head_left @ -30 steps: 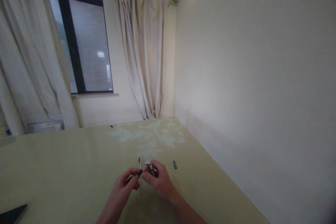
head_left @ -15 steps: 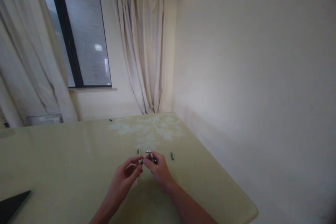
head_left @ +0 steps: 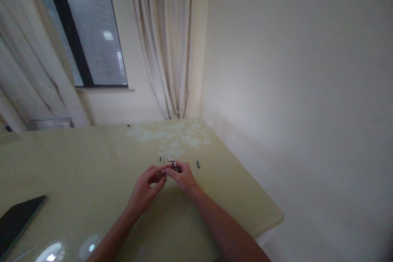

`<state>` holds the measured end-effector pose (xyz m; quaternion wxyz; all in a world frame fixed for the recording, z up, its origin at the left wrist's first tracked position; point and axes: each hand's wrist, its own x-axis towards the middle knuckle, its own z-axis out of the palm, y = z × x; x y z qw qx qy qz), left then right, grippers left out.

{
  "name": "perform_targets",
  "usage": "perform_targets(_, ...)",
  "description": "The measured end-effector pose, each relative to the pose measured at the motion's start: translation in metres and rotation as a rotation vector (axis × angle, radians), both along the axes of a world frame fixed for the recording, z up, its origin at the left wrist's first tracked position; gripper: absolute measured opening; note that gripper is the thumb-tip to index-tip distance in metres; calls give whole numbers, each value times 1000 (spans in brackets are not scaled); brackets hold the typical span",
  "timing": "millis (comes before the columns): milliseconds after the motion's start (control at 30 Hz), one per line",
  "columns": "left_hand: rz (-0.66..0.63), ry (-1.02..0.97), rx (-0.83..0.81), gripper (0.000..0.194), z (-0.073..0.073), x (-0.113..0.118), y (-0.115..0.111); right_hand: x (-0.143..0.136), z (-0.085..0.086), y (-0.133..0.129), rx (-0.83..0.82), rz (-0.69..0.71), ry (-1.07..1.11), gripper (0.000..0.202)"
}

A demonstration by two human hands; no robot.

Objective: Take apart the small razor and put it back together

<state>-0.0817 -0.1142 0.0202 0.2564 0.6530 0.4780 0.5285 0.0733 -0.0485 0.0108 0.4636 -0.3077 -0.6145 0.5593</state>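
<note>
My left hand (head_left: 149, 184) is closed in a pinch, thumb and forefinger meeting on a small dark piece (head_left: 165, 173), mostly covered by the fingers. Right against it, my right hand (head_left: 183, 176) grips a small black-and-silver object (head_left: 175, 165), whose curved silver end pokes up above the fingers; its exact kind is too small to make out. The fingertips of both hands touch or nearly touch. Just beyond them on the table lies a thin pale stick with a dark end (head_left: 160, 159), partly hidden by the left hand. A short dark green bar (head_left: 198, 164) rests to the right.
The glossy yellow-green table (head_left: 239, 196) meets the wall on the right. A dark flat panel (head_left: 20, 217) lies at the left, with a thin rod (head_left: 23, 254) near it. A tiny dark piece (head_left: 129, 125) sits at the far edge. Curtains (head_left: 166, 49) and a window stand behind.
The view has tilted down, so table and hands appear higher. Both hands stay together; the dark piece between them is more covered by the fingers now.
</note>
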Motion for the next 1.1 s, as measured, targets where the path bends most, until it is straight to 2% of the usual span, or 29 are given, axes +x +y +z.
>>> perform_targets(233,-9,22,-4,35,1,-2,0,0,4,-3,13,-15,-23,30)
perform_targets(467,157,253,185,32,1,-2,-5,-1,6,-4,7,19,-25,36)
perform_targets(633,87,243,135,46,8,-6,-4,7,10,0,-98,137,55,34)
perform_targets(800,30,189,96,39,15,-11,-3,16,18,0,-194,292,117,35)
perform_targets(1100,-57,205,122,39,17,-10,-6,18,17,-2,-208,352,109,37)
